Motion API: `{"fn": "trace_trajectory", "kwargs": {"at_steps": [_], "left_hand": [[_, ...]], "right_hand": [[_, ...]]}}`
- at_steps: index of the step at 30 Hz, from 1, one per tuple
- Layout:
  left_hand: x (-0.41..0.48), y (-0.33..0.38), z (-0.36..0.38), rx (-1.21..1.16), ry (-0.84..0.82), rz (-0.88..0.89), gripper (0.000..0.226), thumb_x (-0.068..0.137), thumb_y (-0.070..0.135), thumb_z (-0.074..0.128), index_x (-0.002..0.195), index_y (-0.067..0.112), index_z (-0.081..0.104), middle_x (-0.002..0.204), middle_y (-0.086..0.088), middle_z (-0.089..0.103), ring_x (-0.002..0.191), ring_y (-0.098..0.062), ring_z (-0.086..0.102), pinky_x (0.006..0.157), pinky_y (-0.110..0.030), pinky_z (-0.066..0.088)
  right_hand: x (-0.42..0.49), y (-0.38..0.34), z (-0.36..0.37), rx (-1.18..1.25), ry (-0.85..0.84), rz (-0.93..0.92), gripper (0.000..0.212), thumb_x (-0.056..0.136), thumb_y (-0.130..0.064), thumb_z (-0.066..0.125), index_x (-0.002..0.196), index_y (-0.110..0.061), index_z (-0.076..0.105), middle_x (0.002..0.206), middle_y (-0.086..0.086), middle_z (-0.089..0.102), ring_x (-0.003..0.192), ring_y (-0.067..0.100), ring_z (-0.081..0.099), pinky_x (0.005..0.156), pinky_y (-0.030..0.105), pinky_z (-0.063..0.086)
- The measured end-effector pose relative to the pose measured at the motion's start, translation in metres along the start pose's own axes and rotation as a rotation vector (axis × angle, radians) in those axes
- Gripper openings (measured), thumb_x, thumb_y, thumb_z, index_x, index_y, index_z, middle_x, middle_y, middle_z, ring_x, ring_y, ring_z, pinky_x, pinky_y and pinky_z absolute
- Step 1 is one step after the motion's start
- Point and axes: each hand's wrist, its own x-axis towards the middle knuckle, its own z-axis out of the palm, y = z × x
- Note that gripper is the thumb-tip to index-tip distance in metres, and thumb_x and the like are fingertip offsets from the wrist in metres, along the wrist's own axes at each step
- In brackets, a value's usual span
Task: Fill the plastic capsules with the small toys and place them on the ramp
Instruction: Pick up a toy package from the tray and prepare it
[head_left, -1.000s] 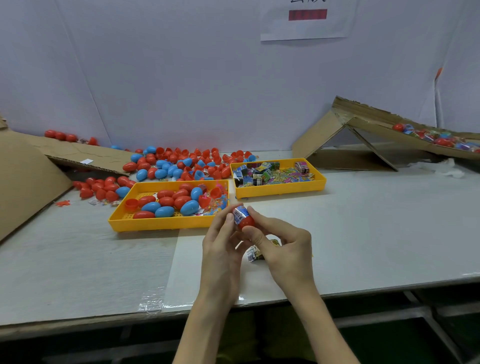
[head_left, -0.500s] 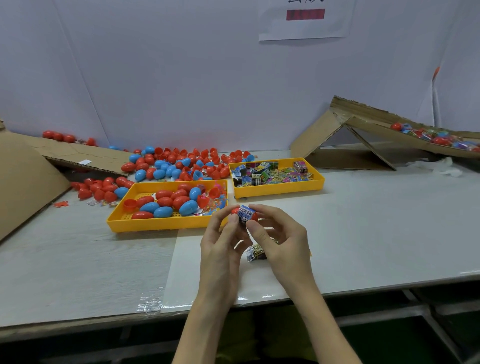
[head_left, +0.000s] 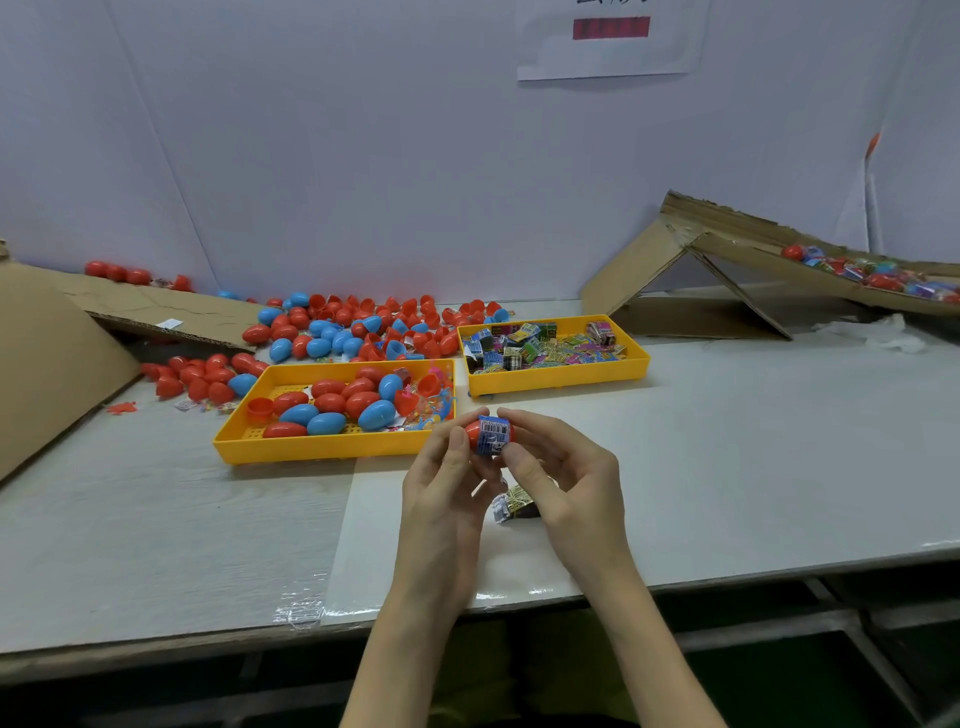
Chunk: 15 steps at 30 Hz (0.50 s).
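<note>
Both my hands hold one red capsule (head_left: 475, 434) just in front of the yellow trays; a blue printed toy packet (head_left: 492, 435) sits wrapped around its middle. My left hand (head_left: 441, 483) grips the capsule's left end. From the right, my right hand (head_left: 566, 478) pinches it with thumb and fingers. Another small toy packet (head_left: 511, 503) lies on the table under my right hand. The cardboard ramp (head_left: 737, 249) rises at the far right, with several filled capsules (head_left: 878, 275) lying along it.
A yellow tray (head_left: 311, 449) holds red and blue capsules; a second yellow tray (head_left: 556, 379) holds several toy packets. Loose red and blue capsules (head_left: 353, 327) are heaped behind them. Cardboard sheets (head_left: 47, 358) slope at the left. The table edge runs near my wrists.
The capsule has turned in my fingers and now lies sideways with the packet around its middle. Both hands stay at about the same spot.
</note>
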Motion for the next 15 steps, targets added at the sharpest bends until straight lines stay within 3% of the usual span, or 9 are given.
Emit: {"fn": "trace_trajectory", "kwargs": {"at_steps": [6, 15], "left_hand": [[-0.0013, 0.0005, -0.0005, 0.004, -0.002, -0.006, 0.028, 0.083, 0.04, 0.064, 0.102, 0.023, 0.075, 0.098, -0.008, 0.069, 0.094, -0.021, 0.063, 0.087, -0.037, 0.053], [-0.0009, 0.0009, 0.0019, 0.016, 0.053, -0.019, 0.036, 0.086, 0.042, 0.061, 0.116, 0.025, 0.072, 0.101, -0.009, 0.068, 0.095, -0.024, 0.059, 0.086, -0.04, 0.047]], "right_hand": [[-0.0004, -0.0003, 0.0003, 0.047, 0.011, 0.01, 0.028, 0.088, -0.018, 0.067, 0.115, -0.027, 0.071, 0.106, -0.006, 0.076, 0.1, 0.015, 0.072, 0.083, 0.028, 0.058], [-0.0003, -0.0013, 0.0001, 0.017, 0.019, 0.021, 0.034, 0.086, -0.008, 0.075, 0.114, -0.027, 0.072, 0.102, -0.005, 0.076, 0.09, 0.017, 0.074, 0.074, 0.026, 0.059]]}}
